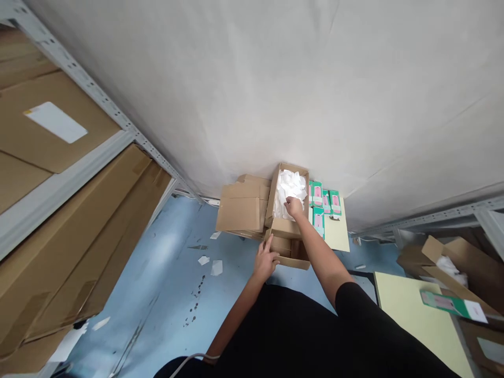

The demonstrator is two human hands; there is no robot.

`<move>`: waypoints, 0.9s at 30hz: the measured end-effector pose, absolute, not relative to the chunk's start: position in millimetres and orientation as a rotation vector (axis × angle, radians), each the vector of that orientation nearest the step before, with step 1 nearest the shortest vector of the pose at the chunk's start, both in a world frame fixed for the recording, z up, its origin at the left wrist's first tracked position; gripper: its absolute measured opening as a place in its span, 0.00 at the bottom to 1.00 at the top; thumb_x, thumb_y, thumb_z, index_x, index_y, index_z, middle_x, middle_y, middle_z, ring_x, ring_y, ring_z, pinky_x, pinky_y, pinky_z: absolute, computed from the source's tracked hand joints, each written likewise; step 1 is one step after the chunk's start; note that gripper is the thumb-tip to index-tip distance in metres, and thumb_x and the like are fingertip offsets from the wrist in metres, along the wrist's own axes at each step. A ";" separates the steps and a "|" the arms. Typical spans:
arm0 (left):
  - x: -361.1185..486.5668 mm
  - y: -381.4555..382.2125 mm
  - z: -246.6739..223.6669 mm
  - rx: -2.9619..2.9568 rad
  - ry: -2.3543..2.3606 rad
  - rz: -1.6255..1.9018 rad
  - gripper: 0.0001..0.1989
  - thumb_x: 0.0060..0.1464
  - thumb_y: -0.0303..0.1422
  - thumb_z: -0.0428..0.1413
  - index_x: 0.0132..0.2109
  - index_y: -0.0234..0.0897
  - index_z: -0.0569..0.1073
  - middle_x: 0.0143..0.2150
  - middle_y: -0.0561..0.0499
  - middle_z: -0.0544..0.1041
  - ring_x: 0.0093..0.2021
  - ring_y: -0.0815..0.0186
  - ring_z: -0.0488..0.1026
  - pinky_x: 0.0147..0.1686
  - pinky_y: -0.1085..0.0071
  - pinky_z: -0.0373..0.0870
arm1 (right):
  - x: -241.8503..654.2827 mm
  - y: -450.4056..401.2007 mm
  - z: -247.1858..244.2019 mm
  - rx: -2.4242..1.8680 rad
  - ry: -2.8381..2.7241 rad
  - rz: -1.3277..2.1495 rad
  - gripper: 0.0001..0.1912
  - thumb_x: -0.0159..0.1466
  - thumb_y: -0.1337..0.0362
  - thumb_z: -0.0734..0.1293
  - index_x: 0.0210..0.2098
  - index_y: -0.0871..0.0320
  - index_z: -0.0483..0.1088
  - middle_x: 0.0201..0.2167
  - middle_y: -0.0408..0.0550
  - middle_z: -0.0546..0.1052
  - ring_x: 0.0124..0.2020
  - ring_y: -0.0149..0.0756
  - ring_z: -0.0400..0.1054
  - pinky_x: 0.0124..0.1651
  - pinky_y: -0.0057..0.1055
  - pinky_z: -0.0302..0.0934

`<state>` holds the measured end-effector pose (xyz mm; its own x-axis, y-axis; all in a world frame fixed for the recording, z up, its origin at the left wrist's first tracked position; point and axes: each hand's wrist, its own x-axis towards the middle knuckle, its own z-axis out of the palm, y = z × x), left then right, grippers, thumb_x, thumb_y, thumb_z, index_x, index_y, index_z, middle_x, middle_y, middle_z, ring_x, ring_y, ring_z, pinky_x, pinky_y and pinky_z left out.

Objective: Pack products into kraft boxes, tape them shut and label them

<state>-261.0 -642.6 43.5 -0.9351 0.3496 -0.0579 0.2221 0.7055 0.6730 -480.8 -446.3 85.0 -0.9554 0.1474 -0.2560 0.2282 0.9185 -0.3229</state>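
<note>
A small open cardboard box (301, 263) stands in front of me, with brown cardboard walls showing inside it. My left hand (265, 260) grips its near left corner, fingers over the rim. Just beyond is a second open cardboard box (274, 191), filled with crumpled white paper (291, 184). My right hand (294, 206) reaches across into this far box, its fingers curled closed on the white paper; the fingertips are partly hidden. Several green-and-pink product boxes (318, 221) lie to the right of the filled box, close to my right forearm.
Flattened cardboard (238, 207) is stacked at the left of the boxes. A pale yellow tabletop (339, 239) lies under the product boxes. Shelving with large cartons (90, 231) rises at left. Another yellow table (417, 320) and an open carton (472, 262) are at right. Paper scraps (216, 268) litter the blue floor.
</note>
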 end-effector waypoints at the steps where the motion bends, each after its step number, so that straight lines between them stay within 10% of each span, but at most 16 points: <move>1: -258.6 -640.2 44.3 0.482 2.730 1.045 0.08 0.52 0.27 0.68 0.40 0.44 0.86 0.80 0.57 0.49 0.72 0.41 0.58 0.67 0.42 0.67 | -475.5 -439.2 88.3 0.270 2.895 -0.585 0.12 0.69 0.64 0.65 0.48 0.57 0.80 0.48 0.54 0.84 0.50 0.44 0.76 0.53 0.32 0.65; 14: -250.4 -583.8 72.5 0.701 2.701 0.940 0.09 0.53 0.28 0.68 0.42 0.43 0.86 0.80 0.54 0.50 0.70 0.42 0.61 0.67 0.45 0.67 | -304.1 -337.6 149.6 0.367 3.280 -1.591 0.15 0.72 0.54 0.65 0.42 0.57 0.79 0.35 0.50 0.81 0.35 0.39 0.74 0.43 0.34 0.69; 21: -233.6 -520.8 84.3 0.889 2.763 0.878 0.09 0.52 0.31 0.69 0.42 0.43 0.86 0.80 0.52 0.53 0.68 0.39 0.65 0.65 0.44 0.69 | -176.6 -285.2 111.9 0.193 3.073 -1.295 0.14 0.70 0.65 0.65 0.51 0.54 0.80 0.46 0.54 0.84 0.48 0.47 0.77 0.55 0.44 0.72; 27: -194.0 -424.0 90.3 1.178 2.648 0.831 0.11 0.51 0.31 0.69 0.43 0.44 0.86 0.80 0.53 0.51 0.68 0.39 0.65 0.66 0.44 0.69 | -70.5 -231.5 91.8 0.499 3.145 -1.278 0.29 0.66 0.67 0.69 0.66 0.54 0.71 0.66 0.56 0.73 0.71 0.54 0.61 0.72 0.58 0.60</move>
